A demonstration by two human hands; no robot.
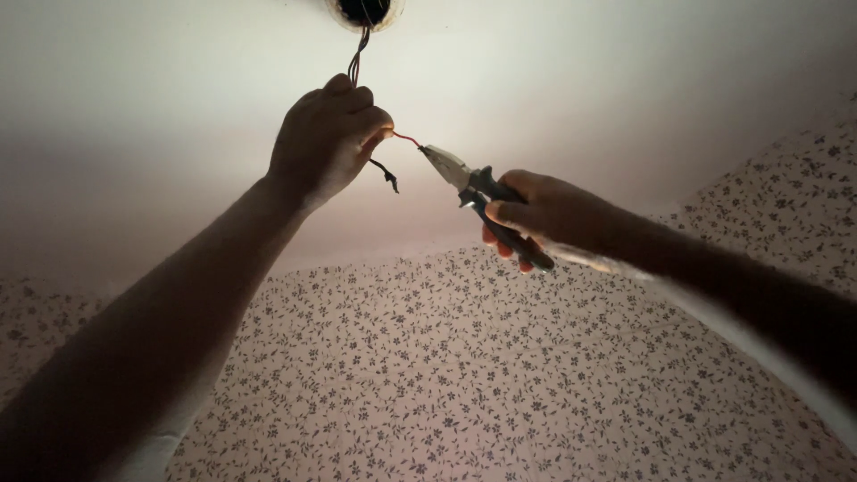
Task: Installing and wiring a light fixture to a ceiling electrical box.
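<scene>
Overhead, a white ceiling [580,71] above floral wallpaper [446,375], with a round hole [364,11] letting down twisted wires [357,58]. Left hand [326,143] fisted shut around those wires, pinching a red wire [406,138] that juts out rightward; black wire end [386,174] dangling just below. Right hand [544,214] wrapped closed on pliers [473,187], long axis slanting up-left, nose meeting the red tip. Right hand well apart, left nearer.
</scene>
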